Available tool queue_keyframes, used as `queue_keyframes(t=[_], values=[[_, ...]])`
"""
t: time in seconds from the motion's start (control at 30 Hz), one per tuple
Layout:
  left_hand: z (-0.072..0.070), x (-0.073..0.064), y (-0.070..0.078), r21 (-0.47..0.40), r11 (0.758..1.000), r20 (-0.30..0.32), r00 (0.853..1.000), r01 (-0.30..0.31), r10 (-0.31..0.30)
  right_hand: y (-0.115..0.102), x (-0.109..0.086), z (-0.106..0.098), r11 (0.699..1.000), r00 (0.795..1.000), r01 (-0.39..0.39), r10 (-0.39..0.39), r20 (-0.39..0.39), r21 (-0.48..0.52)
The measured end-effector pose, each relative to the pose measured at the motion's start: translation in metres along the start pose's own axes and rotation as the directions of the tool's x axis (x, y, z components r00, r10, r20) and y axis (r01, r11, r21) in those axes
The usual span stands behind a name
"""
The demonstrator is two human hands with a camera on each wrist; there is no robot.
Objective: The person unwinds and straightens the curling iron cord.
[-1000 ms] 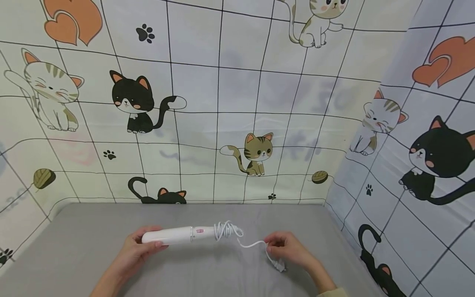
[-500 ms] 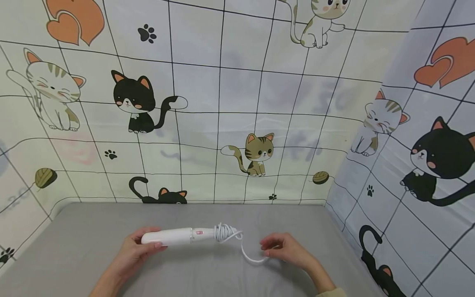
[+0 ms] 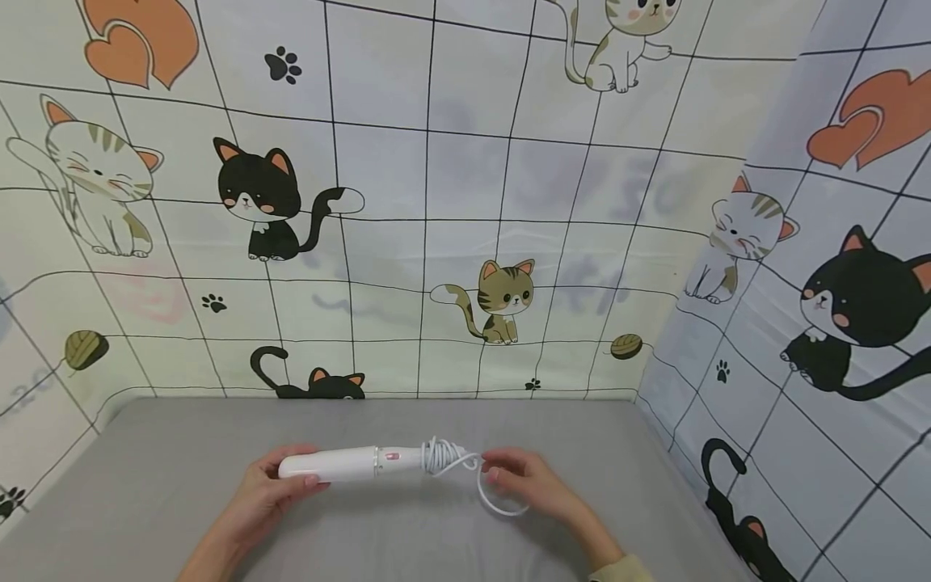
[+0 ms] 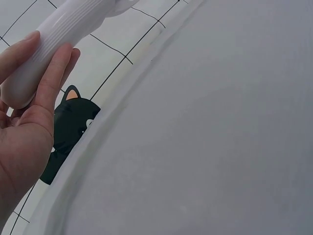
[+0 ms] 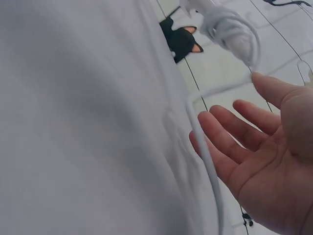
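My left hand (image 3: pixel 265 485) grips the rounded end of a white electric wand (image 3: pixel 330 463), thumb on the near side. The wand lies level above the grey surface, a pink button and a ring around its middle. Its ribbed side shows in the left wrist view, with the left fingers (image 4: pixel 49 81) along it. White cord (image 3: pixel 444 457) is wound in several turns round its right end. A loop of loose cord (image 5: pixel 208 161) runs past my right hand (image 3: pixel 534 481), whose thumb tip touches cord beside the coil, its fingers spread and slightly bent. The plug is hidden.
A grey cloth-covered table (image 3: pixel 407 550) spreads beneath both hands. Behind it and at the right stand white curtain walls (image 3: pixel 385 178) with black grid lines and printed cats.
My right hand has moved left to the wound cord. The loose cord now hangs in a loop, and the plug seen earlier is out of sight. The left hand and wand have stayed put.
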State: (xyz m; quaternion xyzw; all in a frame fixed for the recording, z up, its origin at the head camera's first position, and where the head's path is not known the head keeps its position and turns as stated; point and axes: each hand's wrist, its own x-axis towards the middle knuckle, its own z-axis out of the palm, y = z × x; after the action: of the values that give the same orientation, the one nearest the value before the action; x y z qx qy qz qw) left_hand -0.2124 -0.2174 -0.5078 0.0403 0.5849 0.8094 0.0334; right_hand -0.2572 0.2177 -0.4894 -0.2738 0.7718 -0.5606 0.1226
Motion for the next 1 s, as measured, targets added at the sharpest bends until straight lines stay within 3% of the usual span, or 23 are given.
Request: queue_keyframes(t=[0.27, 0.53, 0.77, 1.0], values=[[-0.004, 0.000, -0.001, -0.006, 1.000, 0.009, 1.000, -0.027, 0.027, -0.004, 0.010, 0.020, 0.997, 0.999, -0.051, 0.050, 0.014, 0.052], [-0.009, -0.003, -0.001, -0.025, 0.999, 0.026, 0.999, -0.041, 0.041, -0.003, 0.009, 0.027, 0.983, 0.997, -0.078, 0.082, -0.015, 0.165], [-0.011, -0.002, -0.003, -0.018, 0.999, 0.008, 0.999, -0.042, 0.042, 0.000, 0.002, 0.022, 0.987, 0.994, -0.065, 0.076, -0.074, 0.145], [-0.010, -0.001, -0.003, -0.051, 0.996, 0.061, 0.995, -0.079, 0.082, 0.001, -0.010, 0.014, 0.988, 0.987, -0.105, 0.118, -0.112, 0.115]])
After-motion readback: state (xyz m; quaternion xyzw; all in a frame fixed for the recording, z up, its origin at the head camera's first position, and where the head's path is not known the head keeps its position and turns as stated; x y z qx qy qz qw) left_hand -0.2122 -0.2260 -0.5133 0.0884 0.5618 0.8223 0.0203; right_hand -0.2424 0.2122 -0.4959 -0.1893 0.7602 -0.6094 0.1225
